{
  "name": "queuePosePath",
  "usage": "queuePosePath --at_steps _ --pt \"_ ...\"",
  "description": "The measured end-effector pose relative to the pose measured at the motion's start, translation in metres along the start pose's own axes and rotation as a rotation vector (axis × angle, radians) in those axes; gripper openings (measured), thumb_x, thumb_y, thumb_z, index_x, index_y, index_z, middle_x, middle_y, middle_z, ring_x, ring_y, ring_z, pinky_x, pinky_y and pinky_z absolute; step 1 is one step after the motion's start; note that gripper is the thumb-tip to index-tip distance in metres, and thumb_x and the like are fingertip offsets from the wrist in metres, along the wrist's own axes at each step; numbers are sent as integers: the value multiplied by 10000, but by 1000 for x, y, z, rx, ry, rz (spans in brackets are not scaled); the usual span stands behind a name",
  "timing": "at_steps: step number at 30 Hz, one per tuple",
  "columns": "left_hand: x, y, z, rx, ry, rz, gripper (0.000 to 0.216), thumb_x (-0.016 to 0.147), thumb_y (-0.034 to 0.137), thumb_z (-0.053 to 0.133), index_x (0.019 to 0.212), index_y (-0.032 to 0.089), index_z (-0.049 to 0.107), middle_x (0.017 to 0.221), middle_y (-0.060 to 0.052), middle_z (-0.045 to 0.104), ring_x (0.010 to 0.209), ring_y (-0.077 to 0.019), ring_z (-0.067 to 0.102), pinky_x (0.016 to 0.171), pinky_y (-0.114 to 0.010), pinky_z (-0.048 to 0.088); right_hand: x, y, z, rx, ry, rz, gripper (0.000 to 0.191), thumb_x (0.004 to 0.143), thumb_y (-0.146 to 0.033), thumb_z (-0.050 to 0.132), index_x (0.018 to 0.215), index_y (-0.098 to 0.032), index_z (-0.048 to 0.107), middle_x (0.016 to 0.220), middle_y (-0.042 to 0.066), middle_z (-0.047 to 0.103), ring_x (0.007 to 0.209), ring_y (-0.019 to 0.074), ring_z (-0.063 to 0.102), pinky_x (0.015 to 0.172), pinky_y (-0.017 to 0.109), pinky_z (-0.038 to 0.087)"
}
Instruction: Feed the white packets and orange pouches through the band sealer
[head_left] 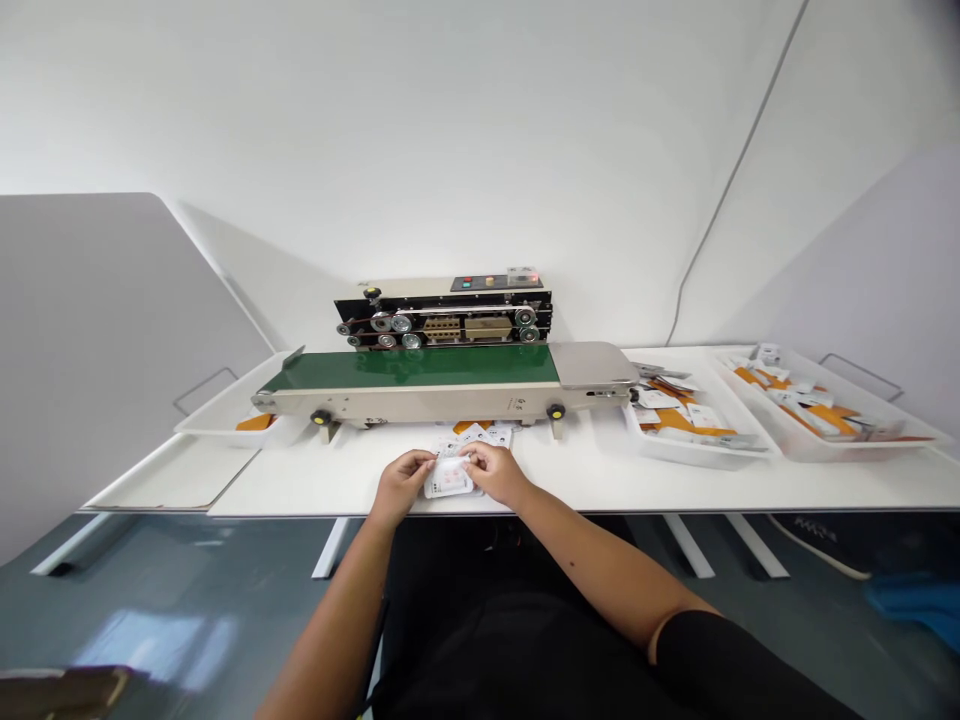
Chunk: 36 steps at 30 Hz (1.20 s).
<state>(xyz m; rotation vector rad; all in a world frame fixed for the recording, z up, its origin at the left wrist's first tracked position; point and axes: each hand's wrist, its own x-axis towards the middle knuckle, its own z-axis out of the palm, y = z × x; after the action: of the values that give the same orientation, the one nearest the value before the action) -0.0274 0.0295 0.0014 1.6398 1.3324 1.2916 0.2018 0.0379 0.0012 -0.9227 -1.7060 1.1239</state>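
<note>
A small white printed pouch (450,478) is held between my two hands, just above the table's front edge. My left hand (406,484) pinches its upper left corner between thumb and fingers. At the upper right corner, my right hand (495,472) grips it the same way. Right behind the pouch, more white printed packets (495,435) lie in a small heap on the table, with a bit of orange showing among them. My hands partly cover this heap.
A band sealing machine (450,320) with a green conveyor belt (420,367) stands behind my hands. White bins of white and orange packets stand on the right, one nearer (705,455) and one farther (840,450). Another bin (217,420) sits at the left, partly behind the conveyor.
</note>
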Motion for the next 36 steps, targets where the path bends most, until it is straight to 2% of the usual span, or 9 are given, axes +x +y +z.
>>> queuePosePath --at_steps 7,15,17,21,23,26,32,34,36 --pt "-1 -2 3 -34 18 -13 351 810 517 740 947 197 695 737 -15 692 638 -171 647 578 -279 544 2 0 -3 62 123 0 163 853 -309 630 989 -227 667 651 -59 566 563 113 529 576 233 447" --pt "-2 4 4 -144 -3 -23 325 772 463 795 811 198 609 663 33 615 552 -125 587 524 -233 492 2 -1 -5 35 88 24 221 865 -322 608 1043 -210 673 683 -50 592 587 116 540 597 232 452" --pt "-3 7 4 -146 -27 -23 326 765 451 804 786 194 604 654 40 600 539 -115 568 520 -225 474 1 -6 -9 -52 -1 30 228 858 -301 617 1047 -206 704 695 -40 612 613 120 558 616 233 457" --pt "-4 11 2 -127 -82 -18 295 781 433 795 817 189 633 703 21 637 595 -130 597 570 -238 495 5 -28 -28 -226 -376 82 132 799 -242 691 904 -199 759 764 -1 698 653 139 608 585 228 449" --pt "-4 11 2 -163 -89 -17 292 809 442 770 881 192 638 734 11 665 607 -135 607 594 -250 508 14 -44 -47 -183 -433 131 145 788 -215 701 918 -193 762 793 13 722 626 138 616 542 222 445" --pt "-3 10 2 -205 -89 -10 301 851 457 729 945 190 629 792 -10 700 593 -128 596 597 -257 504 41 -67 -91 32 -224 175 219 810 -217 693 1021 -178 739 808 31 734 543 108 583 470 202 428" --pt "-3 5 1 -178 -94 14 283 883 449 708 945 182 640 812 -20 707 599 -122 579 609 -257 489 113 -84 -196 301 648 22 215 808 -130 568 994 -129 675 583 -16 636 415 73 503 397 158 361" --pt "-3 6 1 -171 -89 18 283 885 452 705 944 182 643 811 -20 707 599 -122 576 610 -258 486 127 -81 -215 270 785 52 228 766 -76 529 944 -119 664 576 -4 644 410 77 525 398 156 379" --pt "-3 7 1 -160 -86 22 285 886 458 699 940 184 643 806 -19 708 597 -124 573 610 -259 485 137 -75 -221 247 808 102 261 735 -46 511 940 -115 656 572 4 651 404 86 541 390 157 388"
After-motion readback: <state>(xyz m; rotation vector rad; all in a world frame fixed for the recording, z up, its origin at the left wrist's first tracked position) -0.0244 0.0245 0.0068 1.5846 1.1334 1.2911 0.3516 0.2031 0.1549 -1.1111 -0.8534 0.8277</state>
